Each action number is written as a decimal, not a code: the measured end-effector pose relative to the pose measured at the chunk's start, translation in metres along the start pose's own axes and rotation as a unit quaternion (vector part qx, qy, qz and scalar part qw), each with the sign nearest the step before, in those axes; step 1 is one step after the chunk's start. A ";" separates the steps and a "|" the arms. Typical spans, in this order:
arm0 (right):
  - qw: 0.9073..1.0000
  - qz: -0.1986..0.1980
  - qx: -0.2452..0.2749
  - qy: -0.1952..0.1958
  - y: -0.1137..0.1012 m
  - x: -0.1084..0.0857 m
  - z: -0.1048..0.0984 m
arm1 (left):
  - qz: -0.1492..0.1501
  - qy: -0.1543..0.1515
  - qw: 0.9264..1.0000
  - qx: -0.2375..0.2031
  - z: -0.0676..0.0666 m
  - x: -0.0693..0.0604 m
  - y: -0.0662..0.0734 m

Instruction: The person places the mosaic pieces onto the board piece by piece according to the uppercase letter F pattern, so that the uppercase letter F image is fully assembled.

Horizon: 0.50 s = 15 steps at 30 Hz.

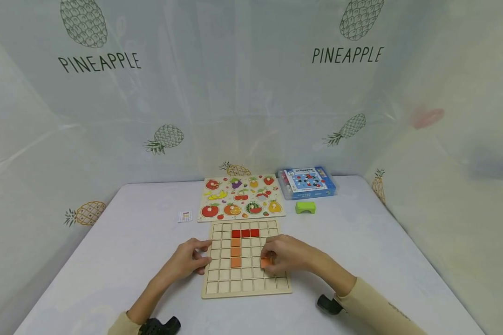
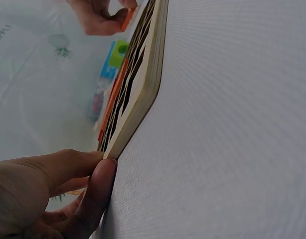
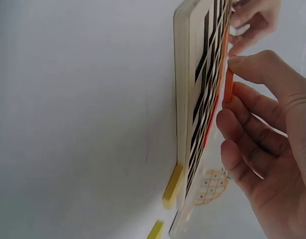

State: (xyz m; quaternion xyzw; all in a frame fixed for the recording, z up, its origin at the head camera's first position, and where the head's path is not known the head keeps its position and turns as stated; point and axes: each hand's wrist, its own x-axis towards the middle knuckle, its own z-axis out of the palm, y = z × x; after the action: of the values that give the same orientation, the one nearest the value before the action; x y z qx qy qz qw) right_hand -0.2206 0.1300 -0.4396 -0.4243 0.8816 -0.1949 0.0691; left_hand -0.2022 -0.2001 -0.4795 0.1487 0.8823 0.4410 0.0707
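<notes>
A wooden grid board (image 1: 222,287) lies on the white table. Three red tiles (image 1: 245,233) fill a row near its far edge, and three orange tiles (image 1: 235,251) run in a column toward the person below the leftmost red one. My left hand (image 1: 188,260) grips the board's left edge between thumb and fingers, as the left wrist view shows at the board's rim (image 2: 138,107). Over the board's right half, my right hand (image 1: 288,253) pinches another orange tile (image 3: 229,85) between thumb and fingertips, tilted and raised off the grid.
Behind the board lies a fruit picture puzzle (image 1: 241,197). To its right are a blue boxed set (image 1: 310,183) and a green arch block (image 1: 305,207). A small printed card (image 1: 185,216) lies left. Yellow blocks (image 3: 173,186) sit by the board's side in the right wrist view.
</notes>
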 end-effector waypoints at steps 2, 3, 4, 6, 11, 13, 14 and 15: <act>1.000 -0.009 -0.006 0.001 -0.005 0.005 0.003 | -0.001 0.002 1.000 0.003 0.000 0.000 0.000; 1.000 -0.014 -0.009 0.002 -0.008 0.008 0.004 | -0.002 0.003 1.000 0.005 0.000 0.000 0.001; 1.000 -0.020 -0.013 0.002 -0.010 0.011 0.006 | -0.003 0.004 1.000 0.007 0.000 0.001 0.001; 0.999 -0.031 -0.019 0.000 -0.015 0.016 0.009 | -0.005 0.007 1.000 0.013 0.000 0.001 0.001; 0.998 -0.059 -0.038 0.002 -0.028 0.028 0.016 | -0.005 0.005 1.000 0.008 0.000 0.000 0.001; 0.997 -0.066 -0.049 0.007 -0.032 0.032 0.019 | -0.005 0.002 1.000 0.003 -0.001 0.000 0.001; 0.996 -0.067 -0.053 0.009 -0.033 0.034 0.020 | -0.004 0.002 1.000 0.002 -0.001 0.000 0.001; 0.996 -0.066 -0.055 0.009 -0.034 0.036 0.022 | -0.004 0.001 1.000 0.001 -0.001 0.000 0.002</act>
State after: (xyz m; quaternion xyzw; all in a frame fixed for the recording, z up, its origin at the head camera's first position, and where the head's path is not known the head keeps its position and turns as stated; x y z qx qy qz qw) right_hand -0.2126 0.0763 -0.4443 -0.4832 0.8614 -0.1546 0.0247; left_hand -0.2021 -0.1998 -0.4776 0.1449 0.8834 0.4399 0.0710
